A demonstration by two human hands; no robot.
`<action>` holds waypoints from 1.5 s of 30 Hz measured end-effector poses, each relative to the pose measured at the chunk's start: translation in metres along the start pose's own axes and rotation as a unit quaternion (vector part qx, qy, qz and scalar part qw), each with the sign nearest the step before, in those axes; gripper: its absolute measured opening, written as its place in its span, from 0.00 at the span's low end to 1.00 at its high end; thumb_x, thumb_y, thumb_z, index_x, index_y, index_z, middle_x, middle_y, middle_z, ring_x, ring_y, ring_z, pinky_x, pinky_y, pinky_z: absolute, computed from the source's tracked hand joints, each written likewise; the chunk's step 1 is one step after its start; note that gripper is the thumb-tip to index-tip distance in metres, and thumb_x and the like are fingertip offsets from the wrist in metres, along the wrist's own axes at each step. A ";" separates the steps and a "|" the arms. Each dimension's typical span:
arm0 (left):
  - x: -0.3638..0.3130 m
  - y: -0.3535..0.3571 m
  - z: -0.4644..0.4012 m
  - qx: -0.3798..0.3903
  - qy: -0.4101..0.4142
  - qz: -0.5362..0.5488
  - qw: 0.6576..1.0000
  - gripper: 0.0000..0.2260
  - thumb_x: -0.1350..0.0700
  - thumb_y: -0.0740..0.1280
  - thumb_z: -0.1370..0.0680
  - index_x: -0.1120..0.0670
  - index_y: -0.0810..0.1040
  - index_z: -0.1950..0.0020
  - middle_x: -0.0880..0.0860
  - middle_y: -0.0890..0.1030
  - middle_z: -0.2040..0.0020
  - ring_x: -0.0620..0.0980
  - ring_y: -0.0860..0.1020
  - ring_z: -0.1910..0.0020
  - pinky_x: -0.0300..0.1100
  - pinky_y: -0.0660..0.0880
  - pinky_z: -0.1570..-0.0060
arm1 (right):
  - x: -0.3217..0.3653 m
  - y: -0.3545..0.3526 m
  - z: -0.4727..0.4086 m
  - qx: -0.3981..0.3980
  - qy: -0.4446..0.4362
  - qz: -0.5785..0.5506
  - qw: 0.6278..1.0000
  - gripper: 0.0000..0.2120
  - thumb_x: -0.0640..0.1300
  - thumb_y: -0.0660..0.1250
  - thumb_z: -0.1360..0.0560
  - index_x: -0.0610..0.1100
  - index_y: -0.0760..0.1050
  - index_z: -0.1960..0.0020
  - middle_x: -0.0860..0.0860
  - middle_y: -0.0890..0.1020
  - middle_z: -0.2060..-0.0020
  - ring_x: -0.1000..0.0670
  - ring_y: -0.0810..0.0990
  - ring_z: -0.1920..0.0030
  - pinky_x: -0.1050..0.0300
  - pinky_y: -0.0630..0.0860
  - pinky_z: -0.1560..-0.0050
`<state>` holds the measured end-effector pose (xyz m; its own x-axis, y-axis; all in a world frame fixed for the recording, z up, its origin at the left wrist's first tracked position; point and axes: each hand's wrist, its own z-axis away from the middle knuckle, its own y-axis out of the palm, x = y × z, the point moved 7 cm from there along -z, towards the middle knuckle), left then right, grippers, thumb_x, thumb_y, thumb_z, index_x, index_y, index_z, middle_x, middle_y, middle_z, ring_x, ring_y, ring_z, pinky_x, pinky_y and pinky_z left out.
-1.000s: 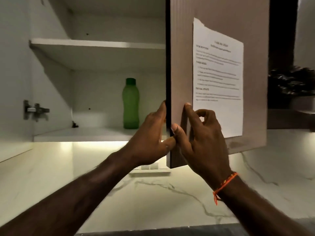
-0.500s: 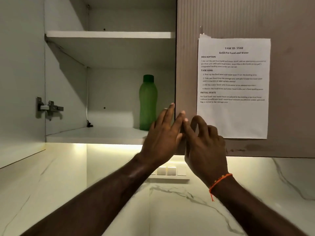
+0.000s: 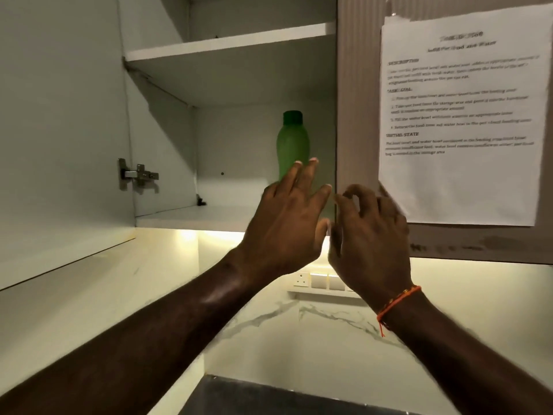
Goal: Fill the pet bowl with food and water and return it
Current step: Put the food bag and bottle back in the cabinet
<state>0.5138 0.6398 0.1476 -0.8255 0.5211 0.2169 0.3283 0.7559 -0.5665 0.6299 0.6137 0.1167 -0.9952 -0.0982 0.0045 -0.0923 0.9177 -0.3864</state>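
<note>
Two hands reach into an open wall cupboard: the left hand (image 3: 287,223), fingers spread, before a green bottle (image 3: 292,143); the right hand (image 3: 371,235), fingers loosely curled, at the cupboard door (image 3: 356,115) edge.

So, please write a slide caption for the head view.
Both hands, left and right, raised before a green bottle in an open cabinet.

1 green plastic bottle with dark green cap (image 3: 292,145), 2 white cabinet shelves (image 3: 227,43), 1 printed paper sheet (image 3: 460,115), 1 metal door hinge (image 3: 137,175), 2 hands (image 3: 287,223)
</note>
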 end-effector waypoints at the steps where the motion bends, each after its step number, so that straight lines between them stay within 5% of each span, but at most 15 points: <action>1: 0.006 -0.010 0.011 -0.006 0.002 -0.022 1.000 0.28 0.42 0.62 0.18 0.50 0.66 0.19 0.57 0.54 0.15 0.60 0.53 0.17 0.60 0.59 0.23 | 0.011 0.001 0.000 0.004 -0.001 -0.020 1.000 0.24 0.49 0.70 0.24 0.44 0.73 0.30 0.42 0.74 0.30 0.38 0.73 0.34 0.41 0.72 0.39; 11: 0.105 -0.158 0.126 -0.017 -0.155 -0.231 0.960 0.36 0.38 0.60 0.22 0.53 0.61 0.17 0.58 0.53 0.15 0.60 0.51 0.16 0.59 0.57 0.22 | 0.187 -0.006 0.002 0.027 -0.098 -0.290 0.952 0.31 0.56 0.70 0.24 0.47 0.68 0.25 0.46 0.72 0.27 0.41 0.73 0.31 0.42 0.74 0.37; 15: 0.134 -0.230 0.169 -0.017 -0.221 -0.331 0.917 0.37 0.37 0.64 0.21 0.53 0.59 0.17 0.58 0.49 0.15 0.60 0.47 0.16 0.60 0.54 0.22 | 0.266 -0.029 0.014 0.028 -0.159 -0.404 0.900 0.34 0.59 0.69 0.25 0.48 0.65 0.24 0.47 0.71 0.26 0.43 0.71 0.29 0.44 0.73 0.35; 19: 0.136 -0.304 0.208 -0.087 -0.233 -0.436 0.865 0.35 0.39 0.65 0.22 0.55 0.64 0.20 0.63 0.51 0.16 0.65 0.48 0.17 0.62 0.52 0.22 | 0.343 -0.061 0.031 0.036 -0.223 -0.474 0.851 0.40 0.65 0.66 0.26 0.47 0.61 0.21 0.46 0.66 0.22 0.44 0.66 0.24 0.45 0.70 0.30; 22: 0.135 -0.344 0.231 -0.128 -0.263 -0.507 0.811 0.41 0.37 0.66 0.24 0.58 0.59 0.17 0.66 0.52 0.17 0.68 0.51 0.17 0.66 0.55 0.24 | 0.388 -0.085 0.045 0.057 -0.243 -0.529 0.811 0.48 0.73 0.63 0.28 0.47 0.55 0.18 0.46 0.58 0.18 0.43 0.58 0.19 0.43 0.64 0.24; 24: 0.141 -0.361 0.247 -0.133 -0.298 -0.460 0.826 0.46 0.39 0.70 0.24 0.59 0.53 0.16 0.65 0.53 0.16 0.65 0.53 0.17 0.64 0.58 0.23 | 0.413 -0.100 0.053 0.067 -0.246 -0.555 0.792 0.54 0.78 0.59 0.30 0.48 0.48 0.17 0.47 0.50 0.16 0.43 0.50 0.17 0.41 0.58 0.20; 26: 0.152 -0.365 0.259 -0.113 -0.323 -0.374 0.862 0.45 0.43 0.71 0.21 0.58 0.49 0.16 0.61 0.69 0.22 0.60 0.71 0.25 0.57 0.71 0.29 | 0.429 -0.110 0.060 0.074 -0.247 -0.569 0.781 0.58 0.81 0.58 0.32 0.48 0.43 0.16 0.48 0.44 0.16 0.42 0.43 0.17 0.38 0.53 0.19; 28: 0.154 -0.364 0.265 -0.089 -0.333 -0.353 0.870 0.39 0.46 0.68 0.18 0.56 0.50 0.15 0.53 0.83 0.48 0.46 0.84 0.56 0.46 0.83 0.51 | 0.439 -0.114 0.065 0.081 -0.245 -0.571 0.779 0.57 0.76 0.64 0.31 0.48 0.41 0.17 0.48 0.41 0.16 0.41 0.40 0.17 0.35 0.51 0.20; 30: 0.155 -0.359 0.267 -0.076 -0.330 -0.368 0.866 0.33 0.48 0.65 0.16 0.57 0.55 0.16 0.49 0.80 0.60 0.41 0.76 0.70 0.38 0.77 0.62 | 0.444 -0.115 0.067 0.079 -0.245 -0.566 0.783 0.51 0.65 0.69 0.27 0.48 0.42 0.18 0.46 0.43 0.16 0.39 0.42 0.17 0.33 0.55 0.21; 36: 0.152 -0.354 0.269 -0.093 -0.337 -0.354 0.867 0.29 0.49 0.64 0.16 0.59 0.62 0.18 0.47 0.76 0.60 0.41 0.73 0.70 0.36 0.73 0.58 | 0.444 -0.116 0.072 0.096 -0.243 -0.574 0.776 0.48 0.56 0.67 0.26 0.47 0.42 0.18 0.47 0.43 0.16 0.39 0.40 0.17 0.34 0.55 0.21; 41: 0.128 -0.348 0.256 -0.137 -0.295 -0.337 0.883 0.27 0.50 0.67 0.17 0.60 0.67 0.21 0.46 0.77 0.62 0.36 0.71 0.72 0.22 0.64 0.61 | 0.418 -0.121 0.075 0.087 -0.222 -0.591 0.771 0.50 0.58 0.67 0.26 0.48 0.39 0.17 0.48 0.42 0.16 0.41 0.39 0.17 0.37 0.53 0.20; 45: 0.096 -0.334 0.236 -0.195 -0.224 -0.287 0.911 0.27 0.52 0.70 0.20 0.64 0.71 0.24 0.46 0.76 0.64 0.34 0.71 0.69 0.21 0.70 0.61 | 0.375 -0.121 0.073 0.061 -0.205 -0.617 0.758 0.51 0.53 0.69 0.27 0.48 0.38 0.17 0.49 0.44 0.16 0.46 0.41 0.17 0.42 0.53 0.19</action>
<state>0.2170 0.3439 0.1703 -0.9883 -0.1523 -0.0062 -0.1506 0.9816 -0.1177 0.2701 0.4374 0.0978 -0.0580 -0.9864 0.1541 -0.9143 -0.0095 -0.4049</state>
